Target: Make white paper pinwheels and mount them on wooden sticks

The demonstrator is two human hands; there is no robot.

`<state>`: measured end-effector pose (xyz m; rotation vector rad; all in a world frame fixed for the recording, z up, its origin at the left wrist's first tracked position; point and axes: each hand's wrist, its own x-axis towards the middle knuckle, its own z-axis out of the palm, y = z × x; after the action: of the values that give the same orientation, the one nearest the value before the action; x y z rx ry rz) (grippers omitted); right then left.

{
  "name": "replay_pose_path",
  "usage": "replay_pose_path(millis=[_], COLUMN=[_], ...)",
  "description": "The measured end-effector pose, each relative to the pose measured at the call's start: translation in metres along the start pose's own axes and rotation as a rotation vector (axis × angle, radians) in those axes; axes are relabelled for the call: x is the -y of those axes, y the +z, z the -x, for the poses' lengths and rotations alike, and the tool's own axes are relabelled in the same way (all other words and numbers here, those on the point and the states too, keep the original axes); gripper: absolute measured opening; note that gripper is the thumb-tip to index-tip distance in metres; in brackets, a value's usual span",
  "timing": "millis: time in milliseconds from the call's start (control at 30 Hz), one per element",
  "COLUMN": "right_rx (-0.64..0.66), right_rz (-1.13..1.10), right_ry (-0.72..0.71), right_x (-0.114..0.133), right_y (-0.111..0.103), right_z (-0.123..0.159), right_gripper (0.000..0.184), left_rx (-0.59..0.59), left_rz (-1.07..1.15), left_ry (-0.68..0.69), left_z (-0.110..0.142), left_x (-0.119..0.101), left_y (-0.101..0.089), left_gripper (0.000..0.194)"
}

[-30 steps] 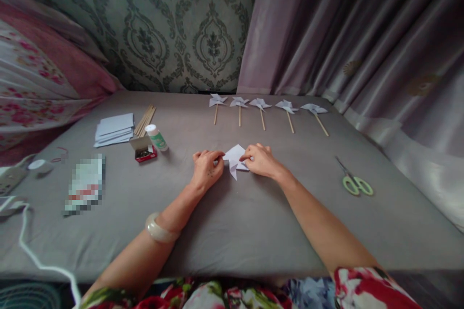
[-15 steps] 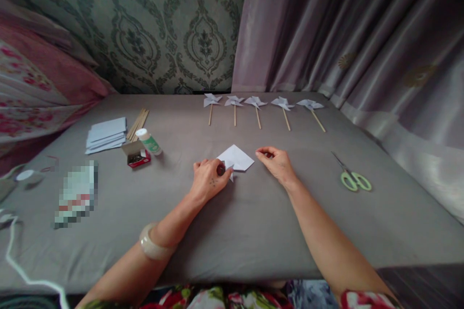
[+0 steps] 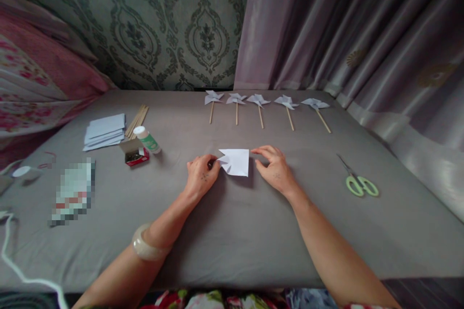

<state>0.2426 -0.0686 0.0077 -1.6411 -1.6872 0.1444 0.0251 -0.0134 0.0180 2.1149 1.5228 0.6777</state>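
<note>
A square piece of white paper (image 3: 239, 161) with cut, folded corners on its left side sits at the middle of the table. My left hand (image 3: 203, 174) pinches the paper's left edge between thumb and fingers. Just off the right edge is my right hand (image 3: 273, 169), its thumb and fingers apart and nothing in them. Whether its fingertips touch the table I cannot tell.
Several paper pinwheels (image 3: 258, 100) on sticks lie along the back. At left are stacked papers (image 3: 105, 130), wooden sticks (image 3: 137, 119), a glue bottle (image 3: 147, 140), an open red box (image 3: 136, 156) of small metal pieces and a blurred packet (image 3: 74, 190). Green-handled scissors (image 3: 357, 183) lie at right.
The paper has turned so its folded side faces left and its straight edge faces right. My right hand has opened its fingers beside it. The view has shifted slightly.
</note>
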Motion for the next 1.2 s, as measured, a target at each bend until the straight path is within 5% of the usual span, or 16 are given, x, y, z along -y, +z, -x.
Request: replay_pose_path(millis=[533, 1200], right_rx=[0.035, 0.0], right_rz=[0.196, 0.208], right_ry=[-0.413, -0.493], right_x=[0.032, 0.04], right_y=[0.0, 0.005], right_z=[0.013, 0.016], right_gripper=[0.027, 0.012], left_rx=[-0.064, -0.009], left_rz=[0.664, 0.798], left_ry=[-0.146, -0.074], left_z=[-0.014, -0.021], left_x=[0.015, 0.016], left_y=[0.0, 0.002], left_gripper=[0.034, 0.03])
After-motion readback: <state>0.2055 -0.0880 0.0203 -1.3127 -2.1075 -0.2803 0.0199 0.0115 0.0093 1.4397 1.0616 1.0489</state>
